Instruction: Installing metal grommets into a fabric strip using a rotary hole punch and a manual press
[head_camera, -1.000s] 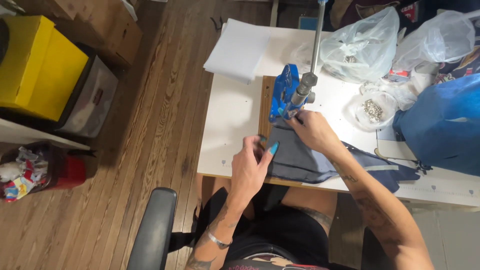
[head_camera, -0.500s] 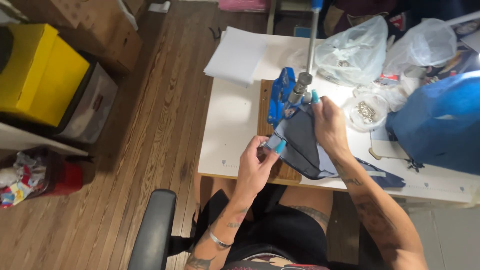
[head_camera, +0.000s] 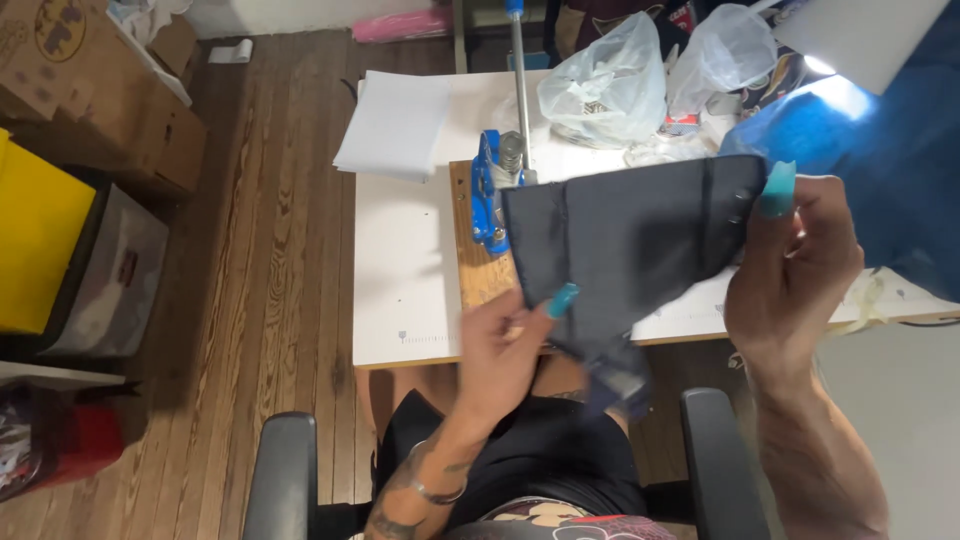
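Note:
Both my hands hold a dark grey piece of fabric (head_camera: 630, 245) stretched flat in the air above the front of a white table (head_camera: 405, 270). My left hand (head_camera: 510, 345) pinches its lower left corner with the thumb on top. My right hand (head_camera: 795, 260) grips its upper right edge, beside a row of small snaps. Behind the fabric stands a blue hand press (head_camera: 492, 195) with a tall metal lever, mounted on a wooden board (head_camera: 480, 270).
A stack of white paper (head_camera: 395, 125) lies at the table's far left. Clear plastic bags (head_camera: 605, 90) and a blue bag (head_camera: 880, 150) crowd the back right. Cardboard boxes (head_camera: 95, 105) and a yellow bin (head_camera: 40, 235) stand on the wooden floor at left. Black chair armrests (head_camera: 280, 470) flank my lap.
The fabric was pressed flat on the table by the press, then lifted. Now both hands hold it up, spread wide, closer to the camera, with my right hand far to the right.

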